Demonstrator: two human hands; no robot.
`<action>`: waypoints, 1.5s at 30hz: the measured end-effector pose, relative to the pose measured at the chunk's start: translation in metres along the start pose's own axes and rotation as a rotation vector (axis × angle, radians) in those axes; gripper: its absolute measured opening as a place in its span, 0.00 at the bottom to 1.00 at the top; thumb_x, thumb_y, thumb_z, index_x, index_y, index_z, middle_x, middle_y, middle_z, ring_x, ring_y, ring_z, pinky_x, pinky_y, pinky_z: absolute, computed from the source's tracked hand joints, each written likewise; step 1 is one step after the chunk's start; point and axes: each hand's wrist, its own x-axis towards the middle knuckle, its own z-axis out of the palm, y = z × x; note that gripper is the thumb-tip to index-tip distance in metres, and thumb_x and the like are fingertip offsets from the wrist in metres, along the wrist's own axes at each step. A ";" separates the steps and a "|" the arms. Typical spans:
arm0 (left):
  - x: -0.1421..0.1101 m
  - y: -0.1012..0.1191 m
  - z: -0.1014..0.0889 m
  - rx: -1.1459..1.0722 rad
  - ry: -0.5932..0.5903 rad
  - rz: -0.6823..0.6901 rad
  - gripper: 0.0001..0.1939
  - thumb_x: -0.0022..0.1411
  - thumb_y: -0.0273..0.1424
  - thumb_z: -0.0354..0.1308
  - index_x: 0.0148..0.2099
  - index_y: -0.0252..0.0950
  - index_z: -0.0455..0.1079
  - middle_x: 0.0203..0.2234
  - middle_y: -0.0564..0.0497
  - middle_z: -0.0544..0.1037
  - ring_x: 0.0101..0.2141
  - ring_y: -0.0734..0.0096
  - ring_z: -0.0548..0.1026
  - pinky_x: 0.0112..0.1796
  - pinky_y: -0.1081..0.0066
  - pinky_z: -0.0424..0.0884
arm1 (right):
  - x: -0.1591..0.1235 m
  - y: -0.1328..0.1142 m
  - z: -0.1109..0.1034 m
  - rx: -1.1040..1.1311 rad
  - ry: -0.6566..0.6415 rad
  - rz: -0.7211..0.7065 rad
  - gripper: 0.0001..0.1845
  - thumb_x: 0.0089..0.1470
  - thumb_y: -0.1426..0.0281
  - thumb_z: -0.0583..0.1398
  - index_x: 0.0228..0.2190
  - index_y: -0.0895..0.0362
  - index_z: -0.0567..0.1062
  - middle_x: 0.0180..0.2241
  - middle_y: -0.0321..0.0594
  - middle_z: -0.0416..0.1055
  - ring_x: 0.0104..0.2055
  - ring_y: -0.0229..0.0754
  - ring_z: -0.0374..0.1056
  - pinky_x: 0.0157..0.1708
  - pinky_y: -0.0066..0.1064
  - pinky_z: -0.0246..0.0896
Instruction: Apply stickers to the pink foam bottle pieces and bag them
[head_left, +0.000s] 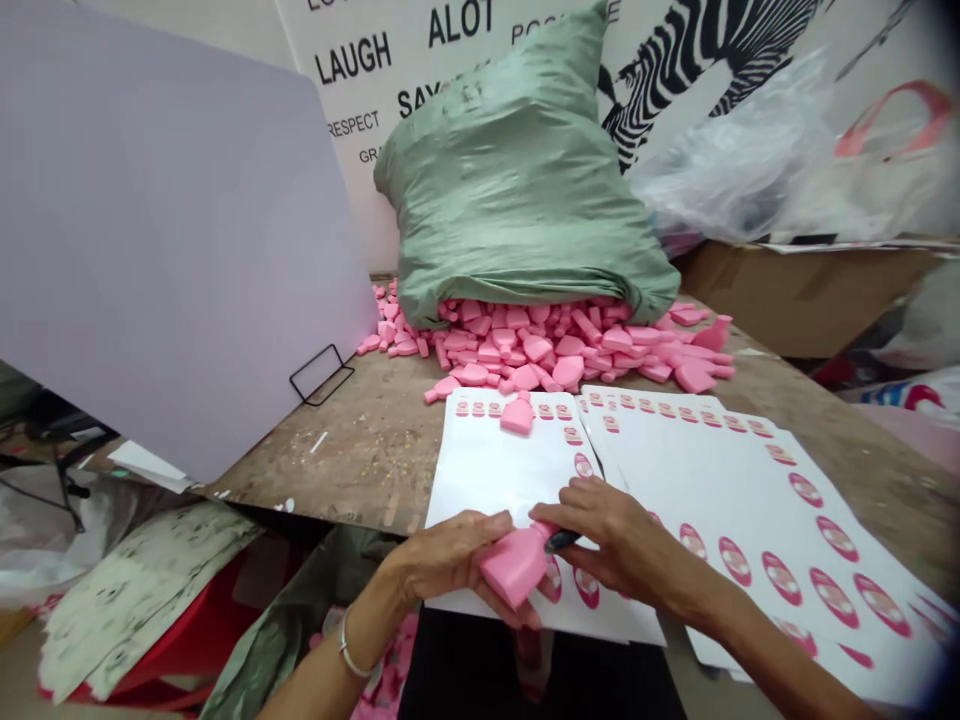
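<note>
A small flat pink plastic bottle (514, 568) lies tilted across my left hand (454, 550), whose fingers are closed round its body. My right hand (611, 535) is at the neck end, pinching a small dark tool (562, 541) against or just beside the neck; its exact kind cannot be made out. Below both hands lies a white sheet of stickers (480, 470) with pink oval and small label prints along its edges. Another pink bottle (517, 413) rests on the far end of that sheet.
A green sack (517, 190) spills a heap of pink bottles (536, 350) at the back of the wooden table (360, 440). More sticker sheets (697, 480) overlap on the right. A large pale board (165, 220) stands left by a black wire stand (322, 375). A cardboard box (802, 300) is back right.
</note>
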 end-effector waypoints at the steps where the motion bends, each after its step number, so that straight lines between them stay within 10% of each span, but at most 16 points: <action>1: 0.005 -0.007 0.003 -0.065 -0.040 -0.034 0.26 0.59 0.47 0.55 0.43 0.27 0.73 0.35 0.35 0.78 0.30 0.60 0.79 0.31 0.67 0.74 | -0.002 -0.001 0.003 -0.067 0.033 -0.040 0.13 0.56 0.71 0.56 0.43 0.53 0.76 0.27 0.40 0.70 0.32 0.41 0.64 0.36 0.34 0.59; 5: 0.021 -0.030 0.016 -0.264 0.027 -0.002 0.20 0.53 0.39 0.62 0.38 0.25 0.73 0.30 0.38 0.78 0.27 0.65 0.79 0.29 0.70 0.75 | -0.003 0.011 0.011 -0.092 0.075 -0.012 0.18 0.56 0.74 0.54 0.47 0.54 0.73 0.32 0.42 0.72 0.36 0.42 0.67 0.39 0.36 0.62; 11: 0.008 -0.020 0.006 -0.154 0.623 0.369 0.17 0.53 0.39 0.64 0.38 0.30 0.71 0.30 0.44 0.78 0.23 0.72 0.75 0.24 0.74 0.73 | -0.009 0.033 0.012 0.047 0.091 0.383 0.27 0.52 0.58 0.59 0.52 0.56 0.69 0.46 0.49 0.72 0.44 0.48 0.71 0.43 0.39 0.66; 15: -0.001 -0.016 -0.015 -0.139 0.811 0.409 0.19 0.51 0.41 0.66 0.37 0.31 0.70 0.31 0.45 0.78 0.24 0.74 0.74 0.27 0.74 0.75 | -0.033 0.014 0.035 -0.014 -0.040 0.312 0.39 0.39 0.53 0.67 0.52 0.53 0.70 0.44 0.49 0.73 0.43 0.52 0.71 0.41 0.42 0.67; 22: 0.021 -0.023 -0.027 -0.106 0.768 0.378 0.20 0.52 0.42 0.65 0.40 0.32 0.70 0.35 0.44 0.78 0.29 0.71 0.77 0.33 0.70 0.76 | -0.042 0.057 0.041 0.047 0.076 1.026 0.27 0.49 0.46 0.55 0.35 0.57 0.73 0.30 0.46 0.76 0.31 0.49 0.72 0.27 0.35 0.61; 32: 0.034 -0.031 -0.022 -0.094 0.710 0.460 0.21 0.51 0.41 0.67 0.40 0.29 0.70 0.33 0.42 0.78 0.29 0.66 0.78 0.33 0.67 0.77 | -0.002 0.045 -0.001 -0.072 0.105 0.840 0.18 0.57 0.58 0.52 0.23 0.56 0.72 0.22 0.38 0.72 0.24 0.39 0.66 0.24 0.29 0.50; 37: 0.027 -0.022 -0.030 -0.162 0.794 0.529 0.14 0.54 0.33 0.65 0.38 0.29 0.69 0.29 0.45 0.78 0.29 0.69 0.78 0.34 0.69 0.77 | 0.028 0.045 -0.047 -0.139 0.041 0.844 0.26 0.54 0.59 0.54 0.30 0.72 0.77 0.28 0.44 0.74 0.31 0.37 0.70 0.29 0.25 0.53; 39: 0.028 -0.021 -0.034 -0.150 0.805 0.534 0.12 0.56 0.32 0.63 0.38 0.29 0.68 0.28 0.46 0.77 0.29 0.70 0.78 0.36 0.68 0.77 | 0.036 0.042 -0.068 -0.152 0.032 0.822 0.44 0.55 0.65 0.29 0.28 0.91 0.70 0.30 0.45 0.68 0.37 0.34 0.70 0.31 0.28 0.50; 43: 0.030 -0.025 -0.037 -0.102 0.796 0.545 0.11 0.56 0.31 0.63 0.36 0.28 0.67 0.26 0.46 0.77 0.28 0.68 0.78 0.36 0.65 0.78 | 0.037 0.021 -0.103 -0.158 0.111 0.854 0.18 0.49 0.64 0.62 0.31 0.71 0.77 0.29 0.48 0.75 0.32 0.41 0.71 0.27 0.22 0.57; 45: 0.029 -0.027 -0.037 -0.078 0.790 0.555 0.12 0.55 0.31 0.64 0.36 0.28 0.66 0.25 0.46 0.77 0.28 0.68 0.77 0.35 0.64 0.78 | 0.031 0.010 -0.115 -0.147 0.149 0.863 0.14 0.52 0.67 0.61 0.32 0.68 0.77 0.28 0.47 0.74 0.32 0.41 0.71 0.27 0.23 0.59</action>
